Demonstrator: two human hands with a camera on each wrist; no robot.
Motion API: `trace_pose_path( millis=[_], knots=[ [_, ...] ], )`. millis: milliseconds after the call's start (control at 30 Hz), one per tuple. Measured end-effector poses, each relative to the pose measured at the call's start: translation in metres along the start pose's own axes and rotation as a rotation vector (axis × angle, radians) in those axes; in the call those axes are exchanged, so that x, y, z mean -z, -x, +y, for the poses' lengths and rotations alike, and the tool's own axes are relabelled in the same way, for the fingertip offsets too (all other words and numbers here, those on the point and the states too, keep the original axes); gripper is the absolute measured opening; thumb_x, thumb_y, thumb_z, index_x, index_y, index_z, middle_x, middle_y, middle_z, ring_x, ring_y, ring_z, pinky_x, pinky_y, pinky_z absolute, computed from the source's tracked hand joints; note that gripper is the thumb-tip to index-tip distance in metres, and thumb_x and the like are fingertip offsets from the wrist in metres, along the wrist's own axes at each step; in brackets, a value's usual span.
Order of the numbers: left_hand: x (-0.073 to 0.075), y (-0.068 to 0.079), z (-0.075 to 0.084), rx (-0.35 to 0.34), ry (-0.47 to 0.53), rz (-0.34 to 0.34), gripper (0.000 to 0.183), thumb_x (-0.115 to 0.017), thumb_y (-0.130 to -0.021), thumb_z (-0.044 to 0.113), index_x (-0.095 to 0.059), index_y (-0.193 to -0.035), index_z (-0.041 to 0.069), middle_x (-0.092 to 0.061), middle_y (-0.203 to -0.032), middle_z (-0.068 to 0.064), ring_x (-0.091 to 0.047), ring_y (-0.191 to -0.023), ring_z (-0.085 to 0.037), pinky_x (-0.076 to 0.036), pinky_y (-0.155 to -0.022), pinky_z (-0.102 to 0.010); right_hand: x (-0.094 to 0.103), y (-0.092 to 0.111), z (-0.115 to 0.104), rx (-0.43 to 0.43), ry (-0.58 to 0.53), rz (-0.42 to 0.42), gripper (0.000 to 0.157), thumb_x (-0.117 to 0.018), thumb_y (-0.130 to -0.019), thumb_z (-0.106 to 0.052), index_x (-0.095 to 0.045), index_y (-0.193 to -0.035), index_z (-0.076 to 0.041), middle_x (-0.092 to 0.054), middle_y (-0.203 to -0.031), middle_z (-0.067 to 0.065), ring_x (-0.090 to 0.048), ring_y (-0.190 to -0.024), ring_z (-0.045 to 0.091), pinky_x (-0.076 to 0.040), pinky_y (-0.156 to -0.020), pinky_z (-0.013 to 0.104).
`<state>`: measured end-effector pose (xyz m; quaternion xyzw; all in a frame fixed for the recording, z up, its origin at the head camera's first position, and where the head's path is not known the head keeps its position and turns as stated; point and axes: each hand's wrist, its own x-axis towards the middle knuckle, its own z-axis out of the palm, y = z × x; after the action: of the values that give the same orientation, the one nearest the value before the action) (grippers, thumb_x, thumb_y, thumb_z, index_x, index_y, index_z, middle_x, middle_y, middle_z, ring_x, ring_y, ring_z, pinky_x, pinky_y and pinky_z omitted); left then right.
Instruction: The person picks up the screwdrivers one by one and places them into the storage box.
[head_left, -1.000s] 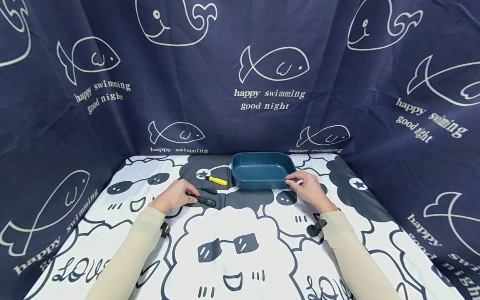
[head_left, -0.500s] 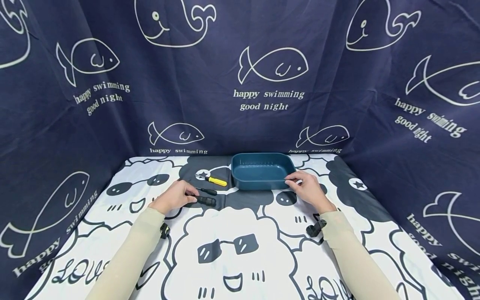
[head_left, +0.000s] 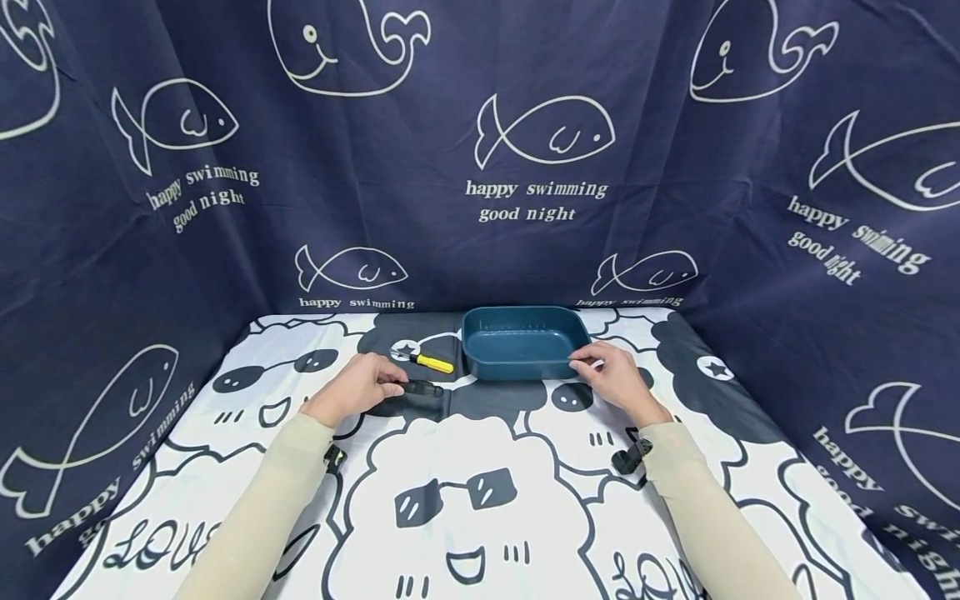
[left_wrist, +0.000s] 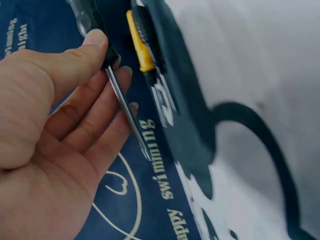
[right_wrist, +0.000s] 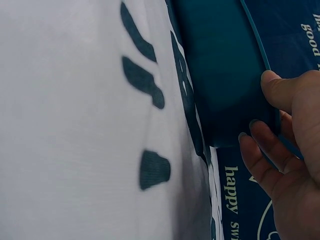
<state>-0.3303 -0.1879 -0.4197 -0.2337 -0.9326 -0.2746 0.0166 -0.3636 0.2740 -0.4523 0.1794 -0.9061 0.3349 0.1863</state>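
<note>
My left hand [head_left: 360, 390] pinches a screwdriver [left_wrist: 95, 20] at the lower end of its dark handle, and its bare metal shaft [left_wrist: 127, 112] runs down past the fingers in the left wrist view. A yellow-handled screwdriver [head_left: 435, 363] lies on the cloth just beyond this hand. Beside its yellow handle, a black handle [left_wrist: 146, 32] shows in the left wrist view. My right hand [head_left: 613, 377] grips the rim of a dark teal rectangular bin [head_left: 517, 369] at its near right corner, thumb [right_wrist: 272, 85] on the rim and other fingers against the outside.
The table is covered by a white cloth [head_left: 457, 450] with black cartoon sheep. Navy curtains [head_left: 540, 250] with fish drawings close in the back and both sides. The bin stands near the table's back edge, right of the yellow-handled screwdriver.
My left hand has moved slightly up and right with the dark-handled screwdriver, which now overlaps where the other black handle showed. The right hand and the bin stay in place.
</note>
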Motion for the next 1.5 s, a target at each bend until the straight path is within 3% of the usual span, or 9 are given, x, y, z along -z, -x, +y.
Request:
trace_pose_path(
  millis=[133,433,700,1300,1500],
  knots=[
    [0.002,-0.004,0.009,-0.022,0.011,0.015,0.015,-0.079,-0.092,0.01,-0.081,-0.107,0.009,-0.078,-0.102,-0.003,-0.074,-0.094,-0.018,-0.059,-0.085,-0.039,0.0,0.0,0.0,-0.005,-0.003,0.001,0.008,-0.078,-0.094,-0.016,-0.08,-0.101,-0.013,-0.074,-0.103,0.003,-0.067,-0.09,0.018,-0.058,-0.075,0.034],
    [0.003,-0.015,0.033,0.012,0.047,0.031,0.02,-0.076,-0.095,0.012,-0.08,-0.114,0.009,-0.075,-0.108,-0.004,-0.072,-0.093,-0.015,-0.059,-0.083,-0.035,-0.001,0.001,0.0,0.012,-0.012,0.009,0.009,-0.079,-0.093,-0.015,-0.08,-0.101,-0.011,-0.074,-0.102,0.003,-0.067,-0.088,0.018,-0.058,-0.074,0.031],
    [0.001,-0.027,0.052,-0.011,0.045,0.086,0.015,-0.076,-0.094,0.012,-0.081,-0.109,0.01,-0.073,-0.098,-0.002,-0.07,-0.087,-0.013,-0.058,-0.078,-0.034,0.0,0.001,0.0,0.019,-0.007,0.012,0.009,-0.079,-0.094,-0.016,-0.08,-0.101,-0.012,-0.074,-0.102,0.003,-0.068,-0.089,0.018,-0.057,-0.074,0.03],
    [-0.014,-0.059,0.079,-0.045,0.067,0.183,0.01,-0.076,-0.094,0.01,-0.082,-0.101,0.008,-0.072,-0.094,-0.005,-0.068,-0.079,-0.012,-0.056,-0.07,-0.029,0.001,-0.001,-0.004,0.012,0.011,0.02,0.008,-0.079,-0.093,-0.015,-0.08,-0.1,-0.013,-0.073,-0.101,0.001,-0.066,-0.087,0.017,-0.057,-0.073,0.029],
    [-0.021,-0.07,0.09,-0.013,0.081,0.195,0.013,-0.074,-0.096,0.011,-0.081,-0.106,0.008,-0.075,-0.098,-0.005,-0.07,-0.083,-0.014,-0.058,-0.075,-0.03,0.001,0.002,-0.006,-0.007,0.003,0.003,0.008,-0.078,-0.094,-0.016,-0.08,-0.101,-0.012,-0.074,-0.103,0.003,-0.067,-0.09,0.018,-0.057,-0.075,0.03]
  ],
)
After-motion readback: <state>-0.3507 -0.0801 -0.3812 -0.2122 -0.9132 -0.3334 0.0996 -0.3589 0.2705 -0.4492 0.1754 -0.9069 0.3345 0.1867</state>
